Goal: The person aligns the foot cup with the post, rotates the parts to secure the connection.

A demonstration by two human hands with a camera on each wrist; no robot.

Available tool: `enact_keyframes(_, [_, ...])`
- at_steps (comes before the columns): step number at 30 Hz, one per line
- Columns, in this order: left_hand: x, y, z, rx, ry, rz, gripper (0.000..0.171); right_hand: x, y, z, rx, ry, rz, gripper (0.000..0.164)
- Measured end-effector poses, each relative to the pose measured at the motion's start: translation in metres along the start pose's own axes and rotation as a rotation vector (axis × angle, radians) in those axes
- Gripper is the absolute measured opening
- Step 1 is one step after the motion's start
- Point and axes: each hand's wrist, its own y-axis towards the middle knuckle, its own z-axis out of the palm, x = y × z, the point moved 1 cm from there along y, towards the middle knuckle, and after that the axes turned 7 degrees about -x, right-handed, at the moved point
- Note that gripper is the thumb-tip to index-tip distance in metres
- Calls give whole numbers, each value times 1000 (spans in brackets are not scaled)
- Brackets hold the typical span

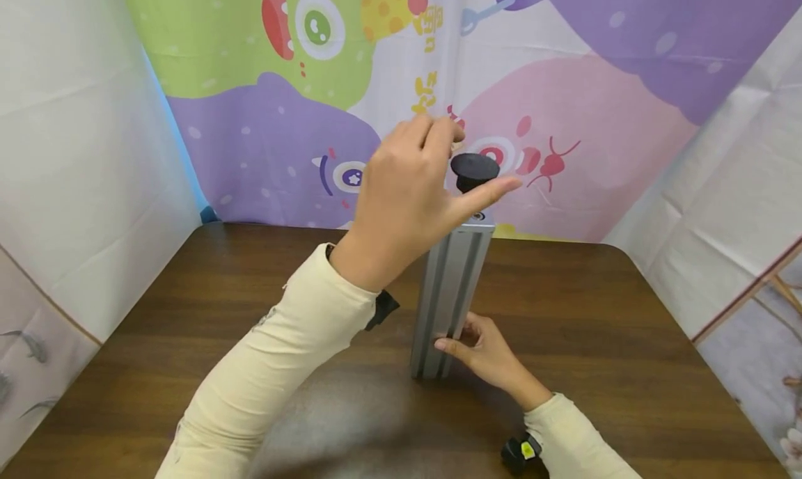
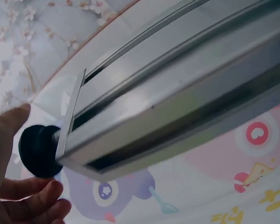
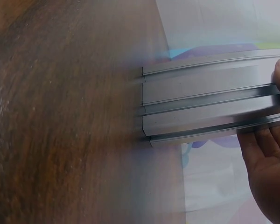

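Observation:
A slotted aluminium profile [image 1: 452, 294] stands upright on the table, leaning slightly. On its top end sits a black levelling foot [image 1: 475, 168] with a round flared pad; a short threaded stem [image 2: 56, 136] shows in the left wrist view. Around the foot is my left hand [image 1: 406, 186], its thumb stretched out away from the pad and its other fingers bent loosely on the far side. Whether those fingertips brush the pad, I cannot tell. Low on the profile, my right hand [image 1: 491, 360] grips it, thumb on the near face and fingers behind.
The brown wooden table [image 1: 326, 409] lies under the profile. Behind it hangs a curtain [image 1: 250, 145] with cartoon monsters, and pale cloth walls [image 1: 75, 138] stand at both sides. A black wrist device [image 1: 523, 452] is strapped at the right sleeve.

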Motion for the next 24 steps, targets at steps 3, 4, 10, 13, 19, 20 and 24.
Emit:
enact_keyframes(3, [-4, 1, 1, -26, 85, 45, 52, 0, 1, -1, 1, 8, 0, 21])
enact_keyframes(4, [-5, 2, 2, -25, 85, 53, 48, -1, 1, 0, 1, 11, 0, 21])
enact_keyframes(10, [4, 3, -1, 166, -328, -20, 31, -2, 0, 0, 3, 26, 2, 20])
enact_keyframes(13, [14, 4, 0, 340, -684, -135, 40, -2, -1, 0, -9, 23, 10, 20])
enact_keyframes(19, [29, -1, 8, 484, -1112, -302, 42, 0, 0, 1, -6, 23, 30, 22])
enact_keyframes(20, [31, -1, 9, 485, -1129, -308, 42, 0, 0, 1, -5, 19, 29, 22])
enact_keyframes(24, [33, -3, 9, 476, -1154, -317, 42, -2, 0, 2, -5, 17, 12, 22])
